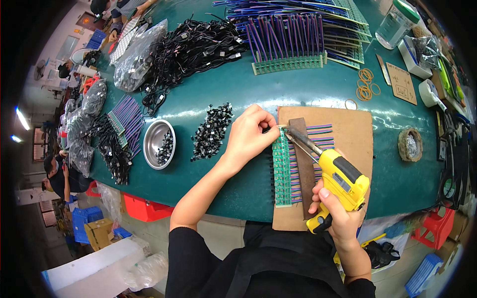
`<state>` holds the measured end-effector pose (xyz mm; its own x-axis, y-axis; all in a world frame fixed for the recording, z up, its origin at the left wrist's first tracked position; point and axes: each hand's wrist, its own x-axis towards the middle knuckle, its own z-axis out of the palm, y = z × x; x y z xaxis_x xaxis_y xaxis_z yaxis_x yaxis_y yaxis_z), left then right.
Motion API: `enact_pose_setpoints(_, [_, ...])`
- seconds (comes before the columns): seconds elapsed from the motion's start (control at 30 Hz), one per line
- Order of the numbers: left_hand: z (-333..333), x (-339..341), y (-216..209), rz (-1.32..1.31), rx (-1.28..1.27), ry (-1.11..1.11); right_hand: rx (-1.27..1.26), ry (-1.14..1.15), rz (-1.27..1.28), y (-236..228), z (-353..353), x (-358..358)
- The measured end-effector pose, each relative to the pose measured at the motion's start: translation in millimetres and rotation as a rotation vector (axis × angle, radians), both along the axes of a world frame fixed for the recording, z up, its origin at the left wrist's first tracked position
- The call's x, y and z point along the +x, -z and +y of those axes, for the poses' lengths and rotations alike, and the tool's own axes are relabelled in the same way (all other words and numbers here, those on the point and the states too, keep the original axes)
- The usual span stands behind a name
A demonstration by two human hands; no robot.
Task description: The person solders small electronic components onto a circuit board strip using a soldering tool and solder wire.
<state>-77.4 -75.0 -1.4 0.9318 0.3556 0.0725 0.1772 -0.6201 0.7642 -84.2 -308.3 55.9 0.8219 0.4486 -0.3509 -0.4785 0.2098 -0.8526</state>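
Observation:
A yellow and black soldering gun (pixel 343 181) is gripped in my right hand (pixel 338 216). Its metal tip reaches the far end of a green circuit board panel (pixel 282 174). There my left hand (pixel 252 133) is closed in a pinch at the panel's edge; what sits between the fingertips is too small to make out. Small black parts line the panel's left side, and thin coloured wires (pixel 320 130) run out to its right. Across the wires lies a flat brown bar (pixel 303 169). All this rests on a cardboard sheet (pixel 355 134).
Small black connectors (pixel 211 131) lie heaped left of my left hand, beside a metal bowl (pixel 159 144) with more. Black cables (pixel 194 47) and wired panels (pixel 288 62) fill the far side. Rubber bands (pixel 365 84) and a lidded jar (pixel 395 25) are at right. Other people work far left.

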Motion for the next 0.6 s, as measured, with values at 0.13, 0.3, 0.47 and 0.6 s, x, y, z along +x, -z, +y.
enact_pose_setpoints(0.13, [-2, 0, 0, -0.009, 0.003, -0.009, 0.01, -0.044, 0.009, 5, -3, 0])
enact_pose_setpoints(0.3, [-2, 0, 1, -0.017, -0.025, -0.001, 0.003, -0.032, -0.02, 1, -2, -1])
enact_pose_setpoints(0.47, [-2, 0, 2, -0.035, -0.022, 0.003, 0.001, 0.04, -0.065, -7, -5, 0])
enact_pose_setpoints(0.6, [-3, -1, 0, -0.025, -0.019, 0.0, -0.02, -0.007, -0.086, -8, -8, 2])
